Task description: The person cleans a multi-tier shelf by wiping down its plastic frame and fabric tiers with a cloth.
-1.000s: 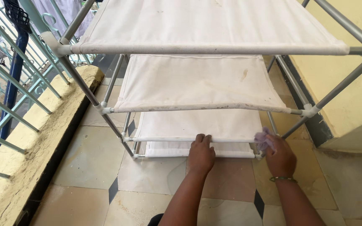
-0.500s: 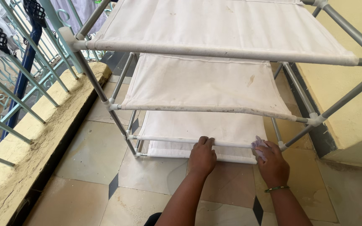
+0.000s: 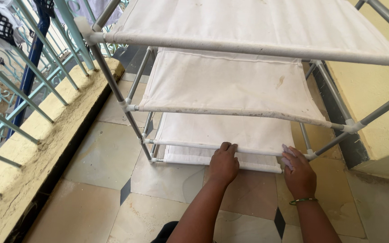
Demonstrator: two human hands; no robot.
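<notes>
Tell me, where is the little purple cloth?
The purple cloth is low on the right of the head view, under the right hand, pressed against the rack third shelf's front bar near its right corner.

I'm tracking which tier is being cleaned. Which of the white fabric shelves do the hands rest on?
The third fabric shelf down: left hand grips its front bar, right hand presses a cloth at its right end. The bottom shelf lies just below.

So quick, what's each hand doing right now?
Left hand: fingers curled over the front bar of the third shelf of the fabric rack, grip closed on it.
Right hand: closed on a small pale cloth, pressed against the same bar's right end.
</notes>
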